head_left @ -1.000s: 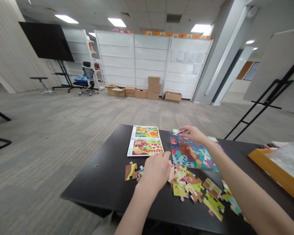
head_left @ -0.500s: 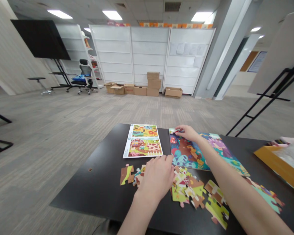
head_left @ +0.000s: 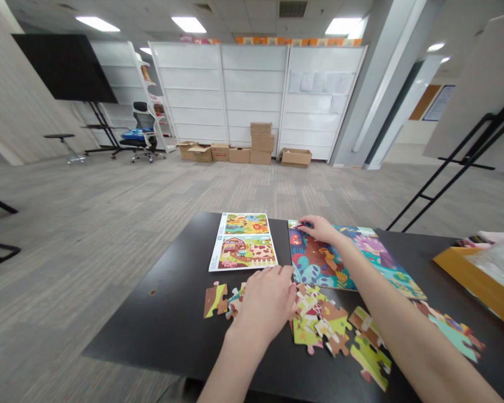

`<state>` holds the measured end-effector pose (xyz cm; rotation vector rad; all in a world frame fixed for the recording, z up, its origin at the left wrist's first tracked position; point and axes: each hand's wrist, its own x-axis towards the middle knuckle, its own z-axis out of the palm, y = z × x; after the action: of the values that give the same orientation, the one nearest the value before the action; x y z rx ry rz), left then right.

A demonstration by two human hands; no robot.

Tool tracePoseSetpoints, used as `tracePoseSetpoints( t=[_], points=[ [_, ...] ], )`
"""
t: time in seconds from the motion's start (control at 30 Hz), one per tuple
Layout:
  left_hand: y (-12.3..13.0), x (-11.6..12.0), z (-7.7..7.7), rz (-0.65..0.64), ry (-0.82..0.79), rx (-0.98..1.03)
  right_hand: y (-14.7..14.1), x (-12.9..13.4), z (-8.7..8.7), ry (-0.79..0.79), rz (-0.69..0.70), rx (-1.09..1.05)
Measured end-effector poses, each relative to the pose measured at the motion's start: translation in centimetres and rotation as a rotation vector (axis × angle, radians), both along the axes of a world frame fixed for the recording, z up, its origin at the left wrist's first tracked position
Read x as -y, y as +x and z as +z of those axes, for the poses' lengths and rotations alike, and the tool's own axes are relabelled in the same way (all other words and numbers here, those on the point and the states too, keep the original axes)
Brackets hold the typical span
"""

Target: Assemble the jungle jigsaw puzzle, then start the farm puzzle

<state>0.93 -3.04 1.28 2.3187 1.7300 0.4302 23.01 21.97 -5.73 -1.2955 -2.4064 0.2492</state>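
A red barn [head_left: 231, 247] is printed on the picture sheet [head_left: 243, 242]. The puzzle pieces [head_left: 319, 320] are patterned in lime green, brown and white.

Jigsaw pieces [head_left: 319, 320] on the table [head_left: 151, 324], a picture sheet [head_left: 243, 242] behind them, a puzzle board [head_left: 331, 263] to its right, cardboard boxes [head_left: 252, 148] far beyond.

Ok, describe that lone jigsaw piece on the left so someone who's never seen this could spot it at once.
On the black table, find the printed picture sheet with a red barn in its lower half. Just below that sheet, left of the left hand, lies a brown-and-lime jigsaw piece. It is the leftmost piece of all, with a small gap separating it from its neighbours.
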Motion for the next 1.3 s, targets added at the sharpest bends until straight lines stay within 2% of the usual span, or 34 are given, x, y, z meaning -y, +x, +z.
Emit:
tracePoseSetpoints(
  t=[0.4,0.73,1.0,1.3],
  points=[
    [0.00,0.06,0.43,-0.005,-0.041,-0.013,0.58,-0.05,0.38,0.010,0.024,0.027],
    [0.03,-0.02,-0.04,-0.015,-0.003,-0.004,0.33,-0.03,0.36,0.014,0.033,0.023],
    [0.03,-0.06,0.15,-0.020,-0.023,-0.010,0.38,-0.10,0.35,0.009,0.037,0.004],
    [-0.12,-0.09,0.40,-0.025,-0.020,-0.013,0.65,-0.20,0.49,-0.017,-0.023,-0.062]
  ],
)
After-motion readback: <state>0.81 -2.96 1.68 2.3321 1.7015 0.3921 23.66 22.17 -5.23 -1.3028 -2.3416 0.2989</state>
